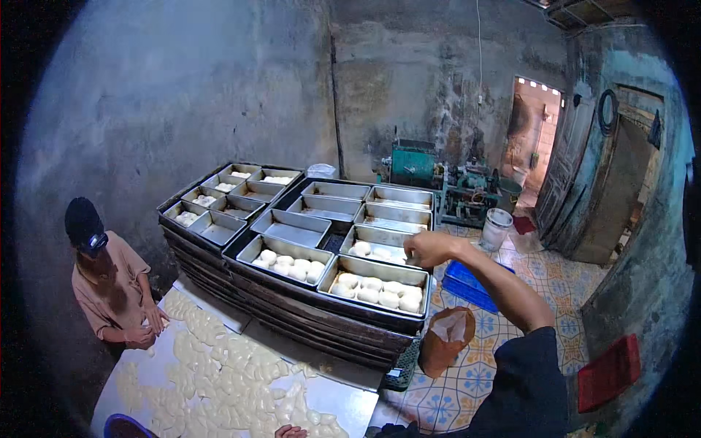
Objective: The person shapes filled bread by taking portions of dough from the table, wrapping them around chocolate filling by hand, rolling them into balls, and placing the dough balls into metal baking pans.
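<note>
My right hand (429, 249) reaches over the stacked trays into a metal loaf pan (383, 235) holding white dough balls. Its fingers are curled closed and point down; whatever they grip is hidden behind them. Nearer, another pan of dough balls (376, 290) sits at the stack's front right corner, beside one with similar balls (292, 267). At the lower edge only a few fingers of my left hand (290, 432) show, next to flattened pale dough (226, 372) spread over the white table (117, 401). The rest of that hand is cut off.
Dark trays (292, 306) are stacked high beside the table, with more pans on top. Another person (109, 285) works at the table's left. A brown sack (447, 339), blue crates (467, 285) and a red crate (608, 372) stand right; green machinery (412, 164) is behind.
</note>
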A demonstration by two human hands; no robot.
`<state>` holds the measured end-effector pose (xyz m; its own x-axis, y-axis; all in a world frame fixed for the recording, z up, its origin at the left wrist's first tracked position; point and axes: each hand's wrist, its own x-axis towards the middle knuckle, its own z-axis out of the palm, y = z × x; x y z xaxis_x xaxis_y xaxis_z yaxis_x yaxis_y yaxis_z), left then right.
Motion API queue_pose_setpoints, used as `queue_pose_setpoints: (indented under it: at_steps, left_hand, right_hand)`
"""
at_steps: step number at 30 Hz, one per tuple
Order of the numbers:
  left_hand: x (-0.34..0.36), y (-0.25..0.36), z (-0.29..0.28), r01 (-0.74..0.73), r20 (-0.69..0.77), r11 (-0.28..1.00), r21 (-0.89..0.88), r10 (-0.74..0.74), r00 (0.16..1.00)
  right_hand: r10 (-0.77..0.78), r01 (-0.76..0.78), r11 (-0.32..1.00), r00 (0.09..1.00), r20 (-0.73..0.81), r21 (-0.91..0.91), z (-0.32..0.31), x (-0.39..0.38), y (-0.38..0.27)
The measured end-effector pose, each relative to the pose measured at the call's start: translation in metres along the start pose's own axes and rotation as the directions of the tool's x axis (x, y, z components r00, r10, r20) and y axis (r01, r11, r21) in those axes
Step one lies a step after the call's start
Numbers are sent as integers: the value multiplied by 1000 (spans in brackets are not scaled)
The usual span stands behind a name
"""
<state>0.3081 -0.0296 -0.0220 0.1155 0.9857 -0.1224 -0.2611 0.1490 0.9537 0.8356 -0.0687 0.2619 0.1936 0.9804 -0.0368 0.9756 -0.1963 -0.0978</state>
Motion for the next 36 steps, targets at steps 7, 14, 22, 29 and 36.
queue_pose_setpoints:
  at_steps: [7, 14, 22, 29, 36]
  left_hand:
    - [-21, -13, -27, 42, -140, 999, -16, -43, 989]
    - [-16, -20, -34, 36, -209, 999, 24, -30, 977]
    - [10, -23, -18, -9, -194, 1000, 6, 10, 981]
    - [0, -23, -5, 28, -204, 999, 30, -21, 979]
    - [0, -11, 6, 20, -201, 999, 25, -14, 979]
  right_hand:
    - [-52, 42, 998, 955, 292, 39, -29, 10, 3]
    - [-60, 64, 989, 998, 31, -134, -39, 13, -21]
    - [-251, 243, 962, 967, 48, 127, -4, 35, -6]
    - [-247, 246, 960, 969, -8, 131, -5, 30, 7]
    - [-207, 215, 972, 974, -88, 98, 6, 31, -13]
